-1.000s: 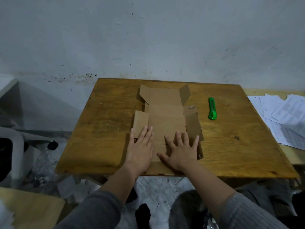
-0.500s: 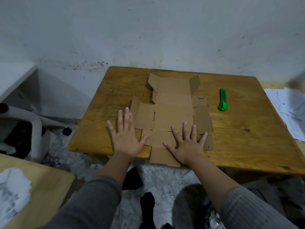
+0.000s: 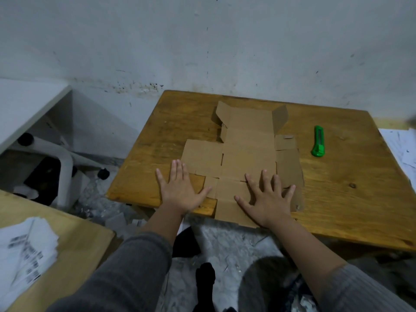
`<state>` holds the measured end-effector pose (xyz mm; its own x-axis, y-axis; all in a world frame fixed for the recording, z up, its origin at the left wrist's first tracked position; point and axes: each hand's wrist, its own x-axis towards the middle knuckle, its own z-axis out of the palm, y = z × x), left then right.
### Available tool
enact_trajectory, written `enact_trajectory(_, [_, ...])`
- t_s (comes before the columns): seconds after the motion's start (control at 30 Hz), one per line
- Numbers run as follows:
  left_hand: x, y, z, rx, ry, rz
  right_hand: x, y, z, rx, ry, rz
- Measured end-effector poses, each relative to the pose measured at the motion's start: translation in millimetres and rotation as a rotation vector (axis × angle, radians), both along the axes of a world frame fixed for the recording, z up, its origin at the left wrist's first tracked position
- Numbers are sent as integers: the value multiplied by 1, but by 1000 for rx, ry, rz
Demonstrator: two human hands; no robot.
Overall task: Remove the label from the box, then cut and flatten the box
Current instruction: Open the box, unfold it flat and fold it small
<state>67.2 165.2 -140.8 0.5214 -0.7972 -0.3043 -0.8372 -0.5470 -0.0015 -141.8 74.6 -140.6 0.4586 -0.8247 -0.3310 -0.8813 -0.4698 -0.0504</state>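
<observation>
The brown cardboard box [image 3: 247, 154] lies unfolded and nearly flat on the wooden table [image 3: 349, 188]; its two far flaps still stand up a little, and its near end hangs over the table's front edge. My right hand [image 3: 267, 197] presses flat, fingers spread, on the near right part of the cardboard. My left hand [image 3: 180, 188] lies flat with fingers spread at the near left, its fingertips on the left flap and its palm on the bare table. A green utility knife [image 3: 318, 141] rests on the table to the right of the box, apart from both hands.
Printed white papers [image 3: 403, 149] lie on a surface at the right edge. A stack of printed labels [image 3: 24, 246] sits on a wooden surface at the lower left. A white chair base [image 3: 56, 154] and litter lie on the floor left of the table.
My left hand slid left off the middle of the cardboard to the left flap and table edge. The left flap now lies flatter. The camera view turned to the left.
</observation>
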Motion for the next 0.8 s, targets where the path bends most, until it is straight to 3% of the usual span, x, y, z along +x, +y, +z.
enact_trajectory(0.1, [-3, -13, 17, -28, -41, -49, 2, -6, 17, -104, -81, -63])
enact_trajectory(0.27, [-10, -59, 42, -89, -99, -167, 19, -45, 50, -221, -397, -193])
enact_trajectory(0.4, [-12, -90, 35, -73, -82, -303, 25, -98, 53, -206, -386, -175])
enact_trajectory(0.57, [-5, -110, 8, -117, -123, -398, 32, -148, 41, -150, -373, -334])
enact_trajectory(0.8, [2, -129, -17, -169, -14, -311, 44, -204, 9, -138, -515, -474])
